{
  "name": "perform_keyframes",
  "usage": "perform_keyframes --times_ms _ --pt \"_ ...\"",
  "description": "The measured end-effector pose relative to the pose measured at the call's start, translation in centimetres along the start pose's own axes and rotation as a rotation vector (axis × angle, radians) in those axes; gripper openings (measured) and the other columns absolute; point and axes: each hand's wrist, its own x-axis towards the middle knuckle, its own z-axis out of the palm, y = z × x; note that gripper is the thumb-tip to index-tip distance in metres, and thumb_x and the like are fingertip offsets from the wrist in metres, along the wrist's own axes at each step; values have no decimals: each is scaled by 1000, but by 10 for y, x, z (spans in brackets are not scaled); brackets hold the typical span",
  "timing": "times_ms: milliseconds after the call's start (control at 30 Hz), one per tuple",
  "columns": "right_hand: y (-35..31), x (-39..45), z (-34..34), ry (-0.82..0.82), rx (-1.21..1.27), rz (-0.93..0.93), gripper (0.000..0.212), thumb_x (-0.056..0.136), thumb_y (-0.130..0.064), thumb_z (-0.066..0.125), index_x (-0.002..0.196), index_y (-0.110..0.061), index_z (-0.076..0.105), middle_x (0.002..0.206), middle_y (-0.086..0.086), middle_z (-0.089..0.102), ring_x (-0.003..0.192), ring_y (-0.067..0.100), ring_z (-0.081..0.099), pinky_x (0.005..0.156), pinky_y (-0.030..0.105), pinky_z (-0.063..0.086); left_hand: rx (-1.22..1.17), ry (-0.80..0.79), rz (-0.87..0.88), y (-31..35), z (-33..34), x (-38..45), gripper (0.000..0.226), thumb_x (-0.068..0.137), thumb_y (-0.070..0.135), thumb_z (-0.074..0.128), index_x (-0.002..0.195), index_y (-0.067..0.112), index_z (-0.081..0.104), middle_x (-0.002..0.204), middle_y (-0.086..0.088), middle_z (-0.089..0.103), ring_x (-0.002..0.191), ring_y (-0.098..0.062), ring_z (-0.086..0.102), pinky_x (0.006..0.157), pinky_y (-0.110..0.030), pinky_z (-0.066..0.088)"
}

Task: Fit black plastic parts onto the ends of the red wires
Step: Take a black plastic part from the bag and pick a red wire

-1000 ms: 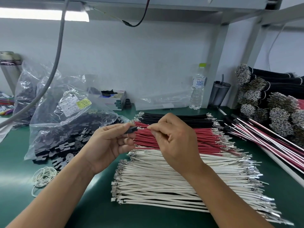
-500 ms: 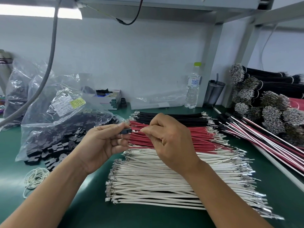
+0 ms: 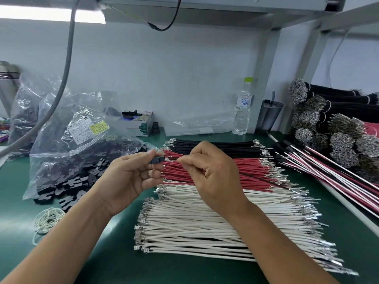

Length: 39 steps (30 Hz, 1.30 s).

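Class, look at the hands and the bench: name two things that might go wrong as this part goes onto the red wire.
1. The left hand pinches the black part by fingertips only; it may slip.
2. The right hand works above the red wires; it may snag their terminals.

Pretty bright, even lighting here, mostly from the long white fluorescent tube light (image 3: 51, 16) up top left, which blows out to pure white. Shadows on the green bench mat (image 3: 98, 253) are soft and faint. The crinkled clear plastic bag (image 3: 61, 128) catches lots of glare. Wide-angle lens bends the grey metal shelf frame (image 3: 266, 64) near the edges; corners look a bit soft.
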Motion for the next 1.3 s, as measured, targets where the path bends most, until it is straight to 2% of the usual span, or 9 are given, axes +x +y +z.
perform_keyframes --times_ms 167,300,467,700,833,1000,1133,1233,1300 --pt "-1 1 1 59 26 26 10 94 -16 71 100 -14 79 84 -6 61 72 9 58 60 33 51 -2 -5 2 0 0 0 25 79 24 73 95 6 82 78 -12 73 59 -15 68 56 -26 61" --pt "-3 0 1 35 5 13 10 93 -17 72 99 -15 80 83 -8 60 71 6 56 59 28 51 -5 -11 -2 0 -1 0 25 81 24 72 95 6 81 78 -12 72 59 -15 68 55 -25 61" --pt "-3 0 1 39 19 55 11 93 -15 72 99 -16 80 84 -11 59 70 5 56 59 27 51 -8 -19 9 0 -1 0 24 83 23 70 95 5 82 78 -13 73 59 -15 69 56 -26 62" --pt "-2 0 -1 2 -33 -29 10 93 -18 71 98 -17 80 82 -8 59 70 6 54 56 30 50 -5 -18 11 0 -2 0 25 84 24 70 97 6 82 78 -12 73 60 -15 70 57 -26 62" --pt "1 1 -3 0 -80 -71 10 93 -17 71 97 -17 80 80 -8 58 71 7 53 56 30 49 22 -19 12 0 -2 0 27 77 25 76 96 6 82 79 -14 74 60 -16 70 58 -27 63" --pt "1 1 -3 -9 -137 -104 11 93 -16 71 99 -18 80 81 -6 58 72 9 54 56 31 49 90 -27 20 1 -2 -1 36 80 21 74 110 0 77 74 -11 70 54 -17 65 56 -30 62" --pt "3 0 -1 -26 -48 -7 13 94 -19 70 102 -23 80 82 -9 57 69 6 53 54 32 50 108 -25 14 -2 4 0 33 88 24 67 112 3 77 68 -7 60 52 -14 58 55 -30 60" --pt "3 -1 2 -53 -34 82 12 93 -21 70 100 -25 79 84 -12 59 70 4 55 57 33 51 61 -15 -18 -4 5 1 35 91 23 64 117 1 74 75 -10 63 59 -17 62 62 -34 64" --pt "3 -1 2 -66 -15 150 11 92 -21 70 97 -26 78 87 -13 60 74 4 57 62 32 52 59 -41 -27 -4 6 0 35 87 18 70 118 1 74 80 -13 67 63 -18 65 64 -34 64"
